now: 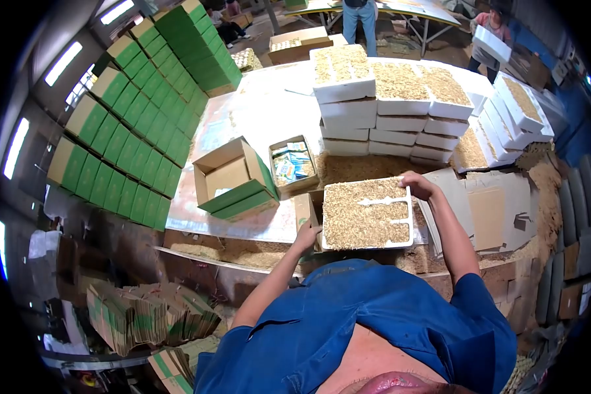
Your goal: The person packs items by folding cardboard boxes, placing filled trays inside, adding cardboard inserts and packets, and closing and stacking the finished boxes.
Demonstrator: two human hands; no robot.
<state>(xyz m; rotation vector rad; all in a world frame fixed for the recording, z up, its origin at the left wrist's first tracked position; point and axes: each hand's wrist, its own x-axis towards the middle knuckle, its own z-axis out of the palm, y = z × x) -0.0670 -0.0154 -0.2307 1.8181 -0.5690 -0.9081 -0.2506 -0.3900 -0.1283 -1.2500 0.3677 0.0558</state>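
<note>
A white foam tray point(366, 215) filled with wood shavings lies in front of my body, over a cardboard box point(305, 211) whose left side sticks out from under it. At the tray's far right corner, my right hand point(420, 186) grips the rim. My left hand point(307, 235) is closed at the near left edge of the cardboard box, close beside the tray; its fingertips are partly hidden. Beyond it stand an open green and brown carton point(235, 177) and a small box point(293, 164) holding blue and white packets.
Stacked foam trays point(394, 105) stand at the back, with more leaning at right. Green cartons point(125, 125) form a wall at left. Flat cardboard point(492, 210) lies on the right, folded cartons point(151, 315) below left. Other people point(492, 39) are in the background.
</note>
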